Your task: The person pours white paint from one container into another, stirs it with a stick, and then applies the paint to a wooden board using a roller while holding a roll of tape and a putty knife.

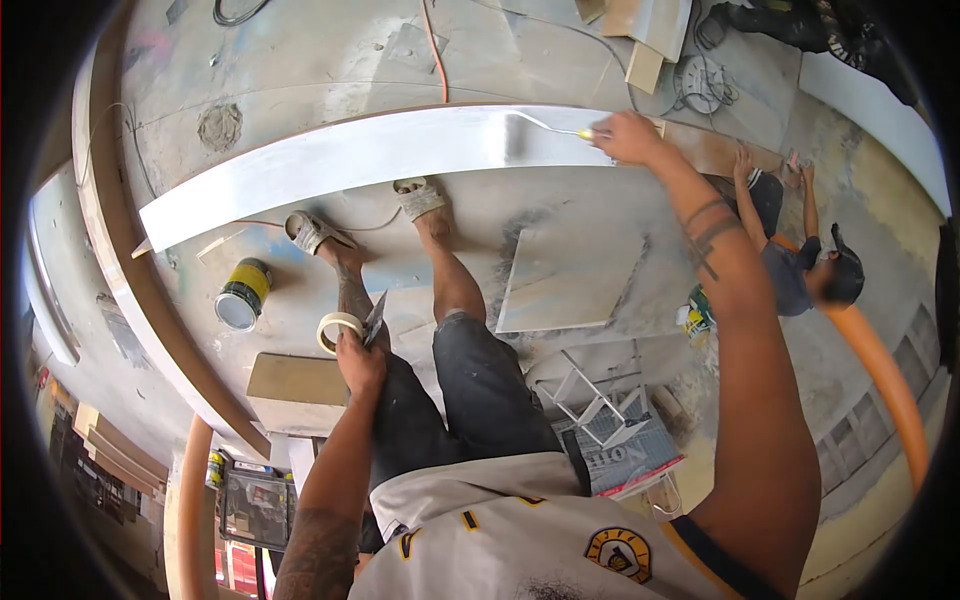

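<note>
My right hand (628,138) is closed around the handle of a paint roller (516,138), stretched out to the right. The roller's sleeve rests on a long board (340,165) with a wet-looking white face. Toward its right end the board is bare brown. Lower down, my left hand (360,362) grips a roll of masking tape (328,335) together with a flat-bladed tool (377,316) that looks like a putty knife. My sandalled feet stand along the board's near edge.
A paint can (243,294) stands left of my feet. Another person (800,262) crouches at the board's right end, hands near it. A flat panel (572,280) lies on the floor. An orange cord (434,50) and cables (705,90) lie beyond the board.
</note>
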Motion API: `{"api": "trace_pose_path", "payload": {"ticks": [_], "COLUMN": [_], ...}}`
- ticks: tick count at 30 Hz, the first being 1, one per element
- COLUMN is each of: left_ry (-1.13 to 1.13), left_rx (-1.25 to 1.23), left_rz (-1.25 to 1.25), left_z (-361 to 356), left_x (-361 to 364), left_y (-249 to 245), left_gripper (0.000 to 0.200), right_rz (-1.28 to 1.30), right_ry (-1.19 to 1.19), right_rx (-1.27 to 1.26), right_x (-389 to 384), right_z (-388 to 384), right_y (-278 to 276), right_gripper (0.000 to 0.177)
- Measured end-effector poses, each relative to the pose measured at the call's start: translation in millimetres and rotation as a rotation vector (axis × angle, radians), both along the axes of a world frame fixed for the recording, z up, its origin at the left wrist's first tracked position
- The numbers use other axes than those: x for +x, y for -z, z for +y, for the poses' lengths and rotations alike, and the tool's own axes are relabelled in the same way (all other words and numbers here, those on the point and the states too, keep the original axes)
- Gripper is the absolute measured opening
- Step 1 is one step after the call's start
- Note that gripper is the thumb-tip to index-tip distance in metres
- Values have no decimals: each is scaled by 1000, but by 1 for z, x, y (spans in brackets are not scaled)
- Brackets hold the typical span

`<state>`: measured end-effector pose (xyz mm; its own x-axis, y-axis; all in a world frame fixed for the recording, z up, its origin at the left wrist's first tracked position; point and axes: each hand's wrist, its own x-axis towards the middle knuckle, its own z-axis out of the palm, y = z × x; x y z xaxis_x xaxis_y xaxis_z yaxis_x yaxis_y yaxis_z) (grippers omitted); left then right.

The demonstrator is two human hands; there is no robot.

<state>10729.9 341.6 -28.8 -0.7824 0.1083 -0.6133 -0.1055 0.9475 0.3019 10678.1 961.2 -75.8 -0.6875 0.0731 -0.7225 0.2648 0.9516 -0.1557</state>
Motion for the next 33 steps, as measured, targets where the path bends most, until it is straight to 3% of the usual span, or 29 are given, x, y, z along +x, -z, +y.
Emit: {"api": "trace_pose_path", "payload": {"ticks": [1, 4, 5, 8, 12, 14, 16, 19, 26, 33], "left_ry": [6, 35, 53, 37, 3, -3, -39, -48, -110, -197], "left_rx": [2, -15, -11, -25, 8, -9, 21, -4, 19, 53], "left_rz": [-9, -4, 3, 0, 17, 42, -33, -19, -30, 22], "left_z": [1, -7, -9, -12, -11, -9, -3, -10, -19, -40], "left_x": [0, 0, 0, 0, 5, 4, -5, -5, -11, -25], "left_y": [-1, -1, -1, 0, 4, 1, -10, -7, -9, -10], "left_gripper": [38, 37, 37, 34, 38, 39, 39, 38, 32, 33], "right_rz": [-115, 32, -39, -171, -337, -278, -363, -255, -203, -95], "right_ry": [74, 37, 49, 152, 123, 133, 109, 59, 62, 156], "right_rx": [-4, 86, 113, 344, 527, 589, 565, 529, 475, 144], "right_x": [-23, -18, -16, -8, 13, 21, 17, 12, -20, -76], "right_z": [-18, 11, 26, 60, 88, 81, 78, 70, 21, -58], "right_y": [-10, 34, 35, 2, -31, -43, -48, -52, -29, -3], "right_gripper": [30, 29, 31, 35, 43, 45, 47, 37, 35, 32]}}
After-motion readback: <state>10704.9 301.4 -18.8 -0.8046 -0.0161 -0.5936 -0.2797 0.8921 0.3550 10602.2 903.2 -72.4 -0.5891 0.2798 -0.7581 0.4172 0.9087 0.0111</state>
